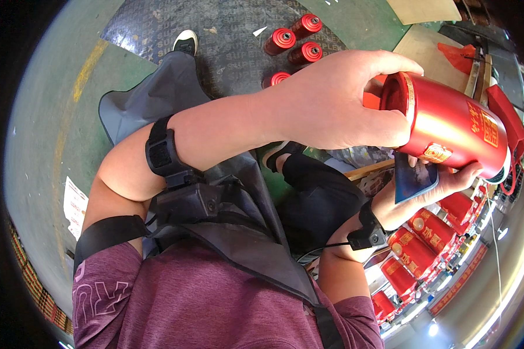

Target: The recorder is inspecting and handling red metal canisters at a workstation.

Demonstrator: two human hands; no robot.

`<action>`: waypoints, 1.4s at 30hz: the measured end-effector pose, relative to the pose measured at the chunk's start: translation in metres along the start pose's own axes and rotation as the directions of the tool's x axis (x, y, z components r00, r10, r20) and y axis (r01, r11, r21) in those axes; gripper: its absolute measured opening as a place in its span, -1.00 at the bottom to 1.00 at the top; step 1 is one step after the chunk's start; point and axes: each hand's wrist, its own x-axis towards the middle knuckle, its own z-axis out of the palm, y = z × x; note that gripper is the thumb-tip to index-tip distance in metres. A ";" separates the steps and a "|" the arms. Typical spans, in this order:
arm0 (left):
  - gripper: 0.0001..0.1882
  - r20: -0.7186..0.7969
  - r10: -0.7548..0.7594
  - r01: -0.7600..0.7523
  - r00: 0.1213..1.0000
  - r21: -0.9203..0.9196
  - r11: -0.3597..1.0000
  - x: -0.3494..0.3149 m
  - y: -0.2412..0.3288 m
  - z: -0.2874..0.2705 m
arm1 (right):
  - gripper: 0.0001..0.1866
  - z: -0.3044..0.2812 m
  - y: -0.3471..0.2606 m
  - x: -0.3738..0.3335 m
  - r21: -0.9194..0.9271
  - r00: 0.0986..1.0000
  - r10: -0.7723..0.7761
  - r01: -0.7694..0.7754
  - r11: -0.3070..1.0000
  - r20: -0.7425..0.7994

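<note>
A shiny red canister [448, 122] with gold printing and a gold square label lies tilted in front of me at the right. My left hand [355, 99] reaches across and grips its near rim, thumb on one side and fingers on the other. From below, my right hand [436, 183] steadies the canister's underside with the thumb against its far end. A flat dark-blue piece [416, 181], like a scraper, sits in that same hand, just under the canister. Most of the right fingers are hidden behind the piece and the canister.
Several red cylinders [283, 38] with dark knobs on top stand on a dark printed mat [227, 29]. Red boxes with gold marks [413, 253] are lined up at the lower right. Beyond the canister are a tan board [428, 49] and a red bag [455, 57].
</note>
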 end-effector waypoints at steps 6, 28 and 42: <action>-0.29 0.008 0.002 -0.001 1.000 -0.038 0.999 0.000 0.002 0.000 | -0.19 0.003 -0.001 -0.005 -0.013 1.000 -0.019 0.019 1.000 -0.005; -0.30 0.017 -0.012 0.012 1.000 -0.025 1.000 0.000 0.002 0.000 | -0.17 0.003 -0.001 -0.006 0.019 1.000 0.017 -0.017 1.000 -0.011; -0.27 0.009 -0.029 0.029 1.000 -0.031 0.999 0.000 0.005 0.001 | -0.14 0.000 0.000 -0.003 0.016 1.000 0.005 -0.005 1.000 -0.002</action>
